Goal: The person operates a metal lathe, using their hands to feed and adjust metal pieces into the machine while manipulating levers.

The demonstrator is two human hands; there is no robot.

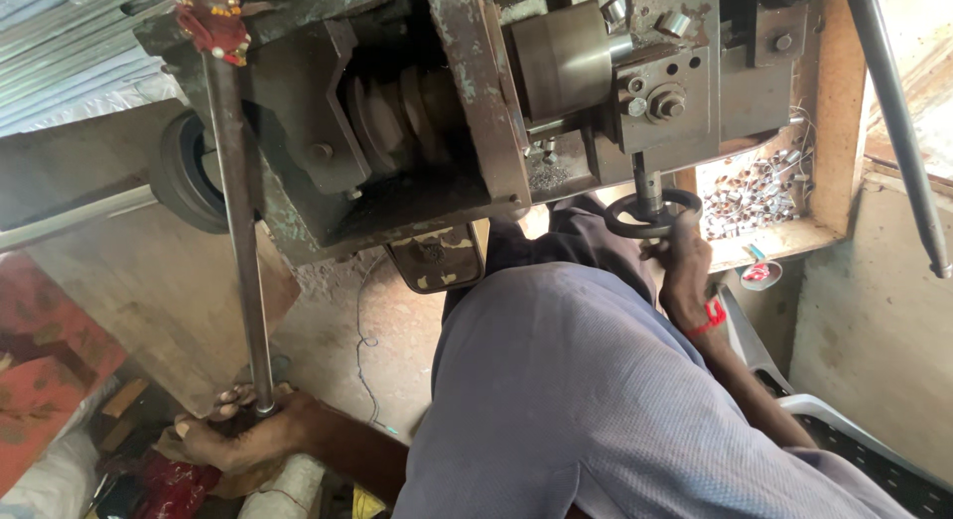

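The left hand (pixel 233 435) is wrapped around the lower end of a long grey steel bar (pixel 238 231), fingers curled closed about it. The bar runs up from that hand into the headstock of a worn, dark green metal lathe (pixel 427 132). The right hand (pixel 683 256), with a red thread at its wrist, grips the rim of a small black round handwheel (pixel 650 213) on the lathe's carriage, fingers closed on it. Just beyond the right hand, a wooden tray (pixel 824 132) holds a heap of small shiny cut metal pieces (pixel 754 194).

To do this well, I judge the left hand should keep the bar straight in line with the spindle and push steadily, while the right hand turns the wheel in small, even movements, so that the feed stays smooth.
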